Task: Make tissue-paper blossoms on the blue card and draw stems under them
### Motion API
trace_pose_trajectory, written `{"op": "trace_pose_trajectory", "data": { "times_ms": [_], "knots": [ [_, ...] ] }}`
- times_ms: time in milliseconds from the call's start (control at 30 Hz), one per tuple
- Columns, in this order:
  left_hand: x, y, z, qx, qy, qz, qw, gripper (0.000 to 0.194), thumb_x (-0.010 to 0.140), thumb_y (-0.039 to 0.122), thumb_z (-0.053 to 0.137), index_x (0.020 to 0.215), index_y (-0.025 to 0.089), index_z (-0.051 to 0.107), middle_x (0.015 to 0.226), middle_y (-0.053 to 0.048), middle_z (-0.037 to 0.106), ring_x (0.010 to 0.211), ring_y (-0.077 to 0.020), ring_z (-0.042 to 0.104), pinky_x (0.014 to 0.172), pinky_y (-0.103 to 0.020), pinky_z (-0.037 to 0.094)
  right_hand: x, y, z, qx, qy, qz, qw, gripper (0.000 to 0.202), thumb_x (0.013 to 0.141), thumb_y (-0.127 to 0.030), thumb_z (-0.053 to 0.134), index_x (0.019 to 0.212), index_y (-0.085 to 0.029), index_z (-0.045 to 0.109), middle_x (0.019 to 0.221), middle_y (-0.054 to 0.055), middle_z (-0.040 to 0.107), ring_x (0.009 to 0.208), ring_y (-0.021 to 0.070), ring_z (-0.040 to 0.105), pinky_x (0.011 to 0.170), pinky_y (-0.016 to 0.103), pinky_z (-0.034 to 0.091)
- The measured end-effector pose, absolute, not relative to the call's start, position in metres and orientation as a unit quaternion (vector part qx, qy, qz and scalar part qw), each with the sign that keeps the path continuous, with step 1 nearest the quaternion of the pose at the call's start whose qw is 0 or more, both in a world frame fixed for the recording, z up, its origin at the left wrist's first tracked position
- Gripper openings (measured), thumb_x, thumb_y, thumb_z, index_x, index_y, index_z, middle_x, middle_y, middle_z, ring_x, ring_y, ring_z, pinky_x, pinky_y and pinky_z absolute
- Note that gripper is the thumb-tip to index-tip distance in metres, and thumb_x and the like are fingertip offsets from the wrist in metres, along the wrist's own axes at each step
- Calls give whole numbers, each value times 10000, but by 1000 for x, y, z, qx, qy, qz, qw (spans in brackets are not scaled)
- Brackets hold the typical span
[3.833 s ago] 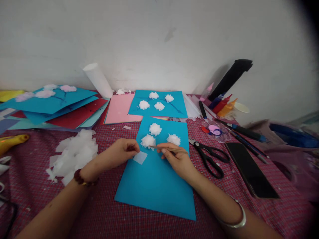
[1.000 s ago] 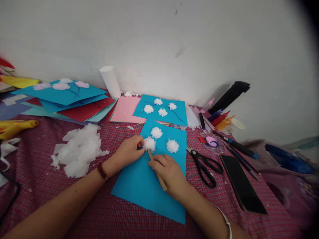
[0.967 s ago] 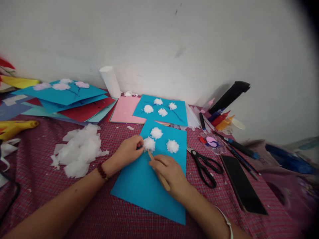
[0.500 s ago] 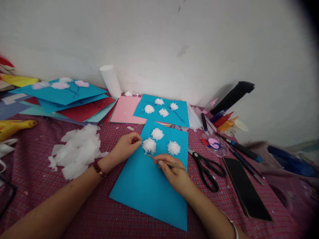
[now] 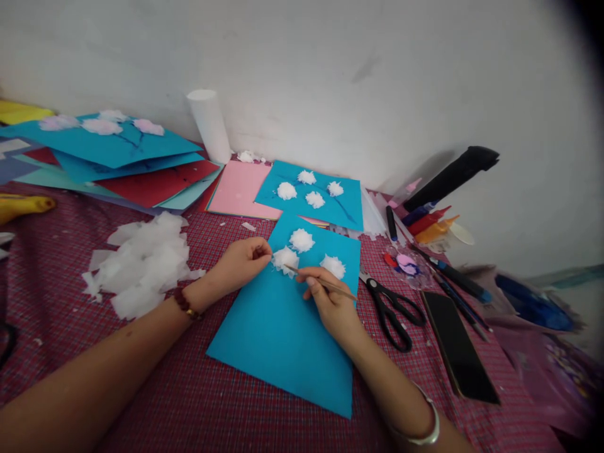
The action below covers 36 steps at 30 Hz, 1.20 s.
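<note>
A sheet of blue paper (image 5: 283, 340) lies in front of me with three white tissue-paper flowers on it. Between the thumb and fingers of my right hand (image 5: 333, 308) is a thin wooden stick (image 5: 325, 284), perhaps a brush. Its tip touches the lower side of the left flower (image 5: 286, 259). My left hand (image 5: 249, 259) is at the sheet's left edge, beside that flower, with thumb and fingertips pinched together; what they hold, if anything, is too small to see. The upper flower (image 5: 301, 240) and the right flower (image 5: 333, 266) sit close by.
A pile of white tissue pieces (image 5: 146, 264) lies at left. Black scissors (image 5: 394, 308) and a phone (image 5: 457, 346) are at right, near paint tubes (image 5: 427, 223). Behind are a finished-looking blue card (image 5: 278, 173), a white roll (image 5: 209, 126) and stacked coloured papers (image 5: 160, 182).
The stick's tip has moved from just below the left flower onto its lower side. My left hand stays pinched beside it. The whole view has shifted slightly.
</note>
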<state>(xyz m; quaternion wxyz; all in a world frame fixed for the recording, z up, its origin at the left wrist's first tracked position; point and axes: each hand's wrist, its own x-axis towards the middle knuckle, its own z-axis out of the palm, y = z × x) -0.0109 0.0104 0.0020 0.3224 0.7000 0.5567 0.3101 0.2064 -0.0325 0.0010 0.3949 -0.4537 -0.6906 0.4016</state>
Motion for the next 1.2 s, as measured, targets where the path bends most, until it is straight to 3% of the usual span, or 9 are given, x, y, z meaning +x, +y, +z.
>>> {"op": "trace_pose_trajectory", "data": {
  "times_ms": [267,400,533,667,800,933,1067,1200],
  "knots": [
    [-21,11,18,679,544,306,387,113,748,259,514,718,175,583,582,32,549,540,-107,485,499,-216,362,210,-40,0,-453,-635,433,452,219,911,-375,515,924,-193,637,741,31,685,572,146,603,525,267,500],
    [-78,10,60,678,569,334,325,141,742,307,559,709,174,591,645,14,577,582,-103,489,546,-225,383,212,-39,-2,-452,-630,458,434,257,892,-418,537,893,-183,639,699,38,675,559,155,597,536,282,514],
    [-125,-3,94,701,616,189,305,129,713,299,572,666,190,623,608,16,590,546,-103,494,508,-215,362,213,-38,-3,-451,-639,474,403,253,885,-419,541,910,-191,647,716,43,677,590,164,607,547,286,519],
    [-121,-7,87,751,599,20,279,115,684,295,596,633,198,630,602,12,619,542,-120,523,490,-221,340,214,-39,-2,-450,-640,476,402,241,889,-409,534,918,-202,654,732,46,678,607,170,615,564,296,532],
    [-101,-3,65,772,601,-49,200,98,626,289,648,616,198,616,565,12,607,511,-132,503,469,-240,300,214,-40,-2,-452,-639,474,403,234,885,-400,539,911,-197,653,723,44,674,596,168,612,562,298,531],
    [-99,-2,57,763,590,-61,255,95,653,200,575,561,186,593,519,16,581,479,-119,482,478,-240,322,213,-40,-2,-452,-635,479,403,252,881,-413,537,907,-189,647,701,42,671,583,162,607,552,291,524],
    [-118,-11,66,729,576,62,365,185,775,304,537,792,165,658,684,1,641,593,-120,541,554,-224,402,216,-39,-5,-446,-630,495,399,271,884,-434,529,903,-191,646,719,43,670,584,162,609,547,287,521],
    [-130,-35,68,716,632,114,273,293,845,350,491,1015,157,632,785,-19,653,630,-125,546,566,-232,409,219,-38,-11,-439,-636,506,383,256,906,-418,507,944,-203,642,775,41,666,636,161,614,588,283,528]
  ]
}}
